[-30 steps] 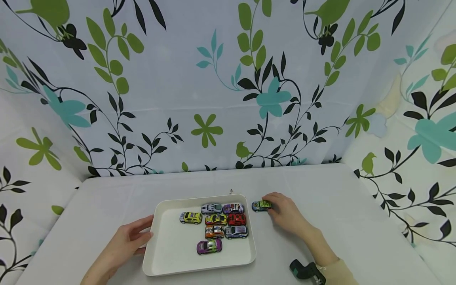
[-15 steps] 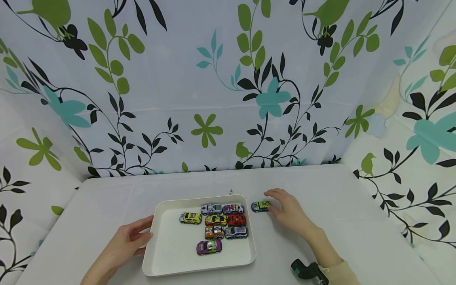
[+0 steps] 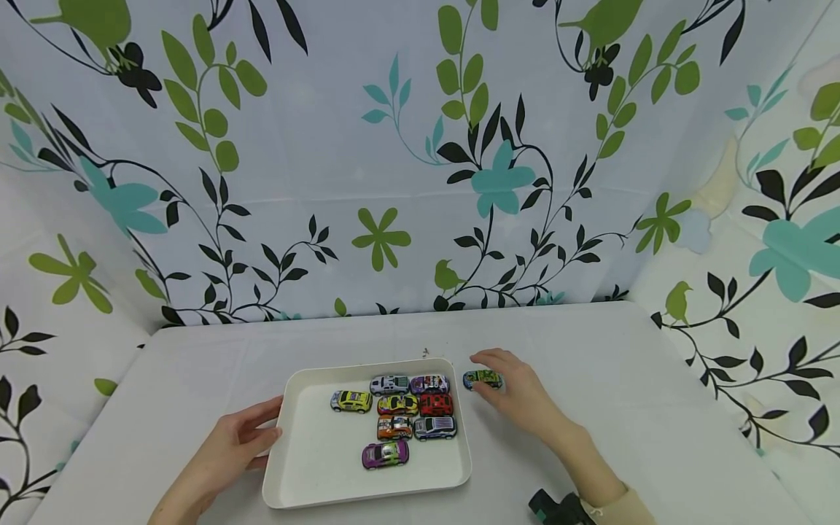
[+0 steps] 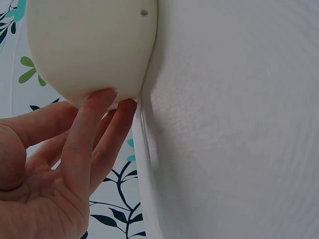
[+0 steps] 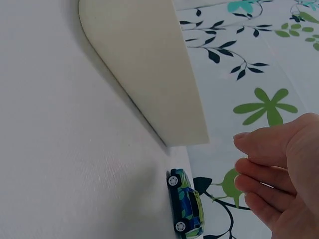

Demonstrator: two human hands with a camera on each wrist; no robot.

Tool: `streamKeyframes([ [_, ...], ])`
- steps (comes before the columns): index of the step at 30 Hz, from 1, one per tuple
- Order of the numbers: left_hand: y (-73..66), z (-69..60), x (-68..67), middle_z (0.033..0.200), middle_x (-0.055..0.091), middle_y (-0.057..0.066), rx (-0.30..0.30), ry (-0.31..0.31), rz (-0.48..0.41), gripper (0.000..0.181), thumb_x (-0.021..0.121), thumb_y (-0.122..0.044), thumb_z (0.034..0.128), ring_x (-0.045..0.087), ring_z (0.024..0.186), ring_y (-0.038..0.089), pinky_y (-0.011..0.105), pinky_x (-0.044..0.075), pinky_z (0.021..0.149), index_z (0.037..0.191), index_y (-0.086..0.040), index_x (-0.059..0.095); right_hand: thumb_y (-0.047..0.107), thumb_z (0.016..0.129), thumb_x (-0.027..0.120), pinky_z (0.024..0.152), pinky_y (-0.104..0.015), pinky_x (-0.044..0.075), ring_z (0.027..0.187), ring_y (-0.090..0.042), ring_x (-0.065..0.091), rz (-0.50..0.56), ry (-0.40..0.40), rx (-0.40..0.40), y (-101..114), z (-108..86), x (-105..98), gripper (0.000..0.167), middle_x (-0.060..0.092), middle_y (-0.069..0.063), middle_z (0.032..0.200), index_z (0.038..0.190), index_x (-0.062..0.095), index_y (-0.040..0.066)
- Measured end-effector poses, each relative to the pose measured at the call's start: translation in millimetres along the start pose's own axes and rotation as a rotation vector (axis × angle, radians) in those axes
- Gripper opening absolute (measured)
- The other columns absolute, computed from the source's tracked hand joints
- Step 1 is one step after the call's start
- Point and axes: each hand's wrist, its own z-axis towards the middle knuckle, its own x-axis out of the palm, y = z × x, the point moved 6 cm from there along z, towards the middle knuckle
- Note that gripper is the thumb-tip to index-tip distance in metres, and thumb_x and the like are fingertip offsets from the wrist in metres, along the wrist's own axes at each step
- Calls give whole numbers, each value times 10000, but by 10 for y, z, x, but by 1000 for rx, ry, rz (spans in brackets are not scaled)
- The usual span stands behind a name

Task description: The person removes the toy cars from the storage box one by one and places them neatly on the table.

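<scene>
In the head view, a small green and blue toy car [image 3: 482,379] stands on the white table just right of a white tray [image 3: 315,497]. My right hand [image 3: 525,397] hovers over it, thumb and fingers apart. The right wrist view shows that toy car [image 5: 187,204] standing on its wheels, with a gap between it and the fingers. At the tray's left side, my left hand [image 3: 219,452] touches the outer wall with its fingertips. The left wrist view has these fingers [image 4: 82,134] fairly straight against the wall, not wrapped round it.
Several toy cars sit in the tray, most of them grouped toward its right; a yellow car [image 3: 351,401] and a purple car [image 3: 385,454] stand at the group's edge. A black device [image 3: 558,508] is at the right wrist. Leaf-patterned cloth [image 3: 380,240] hangs behind the table.
My right hand first had its fingers at the green and blue car, drew back a little to the right, then moved left over it. The left hand and tray have stayed put.
</scene>
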Motion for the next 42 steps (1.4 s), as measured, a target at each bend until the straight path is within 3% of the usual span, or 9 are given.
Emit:
streamKeyframes([
  [20,27,19,7,1527,393,285,-1,-1,2,605,628,-100,983,648,1167,338,427,616,810,1518,9,367,163,879,773,972,-416,554,1176,-262,621,-5,144,-59,354,-73,207,430,650,-77,1274,1271,649,38],
  [36,18,0,10,1522,399,288,12,0,4,605,629,-108,984,638,1184,351,422,616,811,1519,5,369,195,862,796,987,-405,542,1164,-227,617,-29,158,-166,445,-135,358,418,653,-60,1246,1237,672,58],
  [42,31,14,9,1523,400,285,1,-9,12,605,632,-113,983,642,1177,347,426,616,812,1518,0,374,183,876,781,997,-414,534,1172,-232,609,-28,174,-165,482,-150,376,386,657,-78,1249,1229,682,60],
])
